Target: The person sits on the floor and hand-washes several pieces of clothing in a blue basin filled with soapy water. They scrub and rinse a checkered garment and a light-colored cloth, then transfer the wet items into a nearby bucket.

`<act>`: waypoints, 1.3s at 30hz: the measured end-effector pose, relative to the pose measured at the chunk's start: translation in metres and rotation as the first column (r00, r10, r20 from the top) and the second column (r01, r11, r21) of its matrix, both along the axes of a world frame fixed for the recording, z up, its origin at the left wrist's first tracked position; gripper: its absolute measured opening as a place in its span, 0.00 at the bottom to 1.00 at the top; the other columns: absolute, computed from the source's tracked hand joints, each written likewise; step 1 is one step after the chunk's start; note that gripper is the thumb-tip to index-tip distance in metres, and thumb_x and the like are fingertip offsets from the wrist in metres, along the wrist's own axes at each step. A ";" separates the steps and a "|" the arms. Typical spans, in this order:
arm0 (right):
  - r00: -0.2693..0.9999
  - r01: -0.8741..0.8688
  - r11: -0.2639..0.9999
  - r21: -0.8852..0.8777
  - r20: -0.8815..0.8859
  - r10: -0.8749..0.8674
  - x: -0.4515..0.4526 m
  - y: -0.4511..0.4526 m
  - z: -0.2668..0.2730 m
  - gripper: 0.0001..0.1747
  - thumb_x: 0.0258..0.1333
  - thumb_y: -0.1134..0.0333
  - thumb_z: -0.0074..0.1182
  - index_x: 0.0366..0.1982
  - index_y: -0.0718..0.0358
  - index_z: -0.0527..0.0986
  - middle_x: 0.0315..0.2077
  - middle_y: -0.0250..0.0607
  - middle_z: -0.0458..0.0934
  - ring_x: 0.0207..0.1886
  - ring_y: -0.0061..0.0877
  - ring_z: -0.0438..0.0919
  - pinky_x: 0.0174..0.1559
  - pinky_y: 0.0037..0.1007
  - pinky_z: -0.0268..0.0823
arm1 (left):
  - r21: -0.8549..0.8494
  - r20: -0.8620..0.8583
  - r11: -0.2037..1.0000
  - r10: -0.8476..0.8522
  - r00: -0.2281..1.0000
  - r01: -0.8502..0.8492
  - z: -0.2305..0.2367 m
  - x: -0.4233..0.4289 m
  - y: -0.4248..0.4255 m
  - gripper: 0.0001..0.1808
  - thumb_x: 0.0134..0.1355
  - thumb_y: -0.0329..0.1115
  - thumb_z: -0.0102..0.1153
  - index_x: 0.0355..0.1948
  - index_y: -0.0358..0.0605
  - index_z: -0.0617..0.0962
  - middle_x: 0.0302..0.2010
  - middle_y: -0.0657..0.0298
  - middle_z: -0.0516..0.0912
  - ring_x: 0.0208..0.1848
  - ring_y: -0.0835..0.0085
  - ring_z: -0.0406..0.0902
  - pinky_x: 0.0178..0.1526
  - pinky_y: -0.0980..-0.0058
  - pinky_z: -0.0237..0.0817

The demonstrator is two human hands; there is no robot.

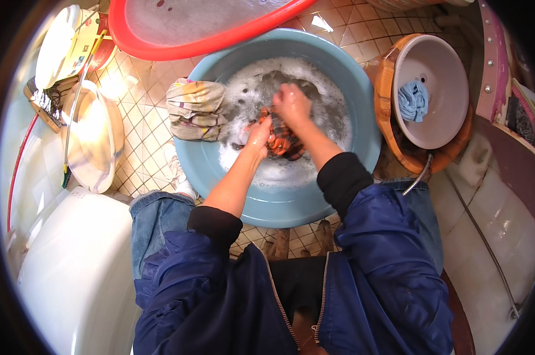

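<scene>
A large blue plastic basin (276, 208) stands before me, holding foamy, greyish water (332, 115). Over its middle my left hand (259, 135) grips a wet orange-and-black cloth (281, 141). My right hand (293, 102) is curled just above and to the right of it, touching the same cloth, as far as I can see. The cloth's lower part hangs at the suds; how much is under water is hidden. Across the basin's left rim lies a folded, pale striped fabric (195, 111) with yellow patches.
Beyond the basin is a red tub (161, 51) of cloudy water. To the right, a pale bowl (449, 97) with a light blue cloth (413, 101) sits in an orange holder (389, 128). On the left are buckets (90, 49), a beige basin (110, 146), brushes and a white bathtub (85, 248).
</scene>
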State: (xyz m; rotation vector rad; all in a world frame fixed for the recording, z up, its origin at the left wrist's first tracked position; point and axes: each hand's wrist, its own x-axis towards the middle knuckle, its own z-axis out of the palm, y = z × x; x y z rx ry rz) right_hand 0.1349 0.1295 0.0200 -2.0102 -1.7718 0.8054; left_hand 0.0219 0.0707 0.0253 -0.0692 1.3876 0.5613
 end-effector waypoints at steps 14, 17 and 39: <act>0.709 -0.133 0.971 -0.196 -0.703 -0.045 -0.030 -0.091 0.058 0.10 0.40 0.69 0.58 0.31 0.55 0.79 0.32 0.35 0.74 0.33 0.28 0.76 0.37 0.29 0.69 | -0.121 0.202 0.975 0.210 0.956 -0.189 -0.006 -0.026 0.018 0.28 0.61 0.58 0.49 0.48 0.43 0.70 0.39 0.56 0.78 0.40 0.63 0.78 0.34 0.58 0.74; 0.711 -0.291 0.930 0.224 -0.600 0.367 -0.045 -0.099 0.102 0.06 0.41 0.64 0.57 0.26 0.54 0.78 0.30 0.33 0.73 0.34 0.28 0.75 0.36 0.29 0.68 | 0.005 0.497 0.961 0.238 0.834 -0.277 -0.009 -0.024 0.007 0.27 0.61 0.57 0.49 0.48 0.43 0.70 0.38 0.57 0.78 0.37 0.63 0.78 0.31 0.59 0.73; 0.711 -0.233 0.967 0.099 -0.661 0.239 -0.037 -0.117 0.081 0.11 0.41 0.65 0.58 0.31 0.56 0.76 0.33 0.39 0.75 0.37 0.33 0.77 0.35 0.34 0.69 | -0.023 0.302 0.959 0.275 0.913 -0.281 -0.007 -0.015 0.011 0.33 0.63 0.60 0.40 0.59 0.46 0.66 0.59 0.57 0.69 0.59 0.65 0.68 0.59 0.61 0.61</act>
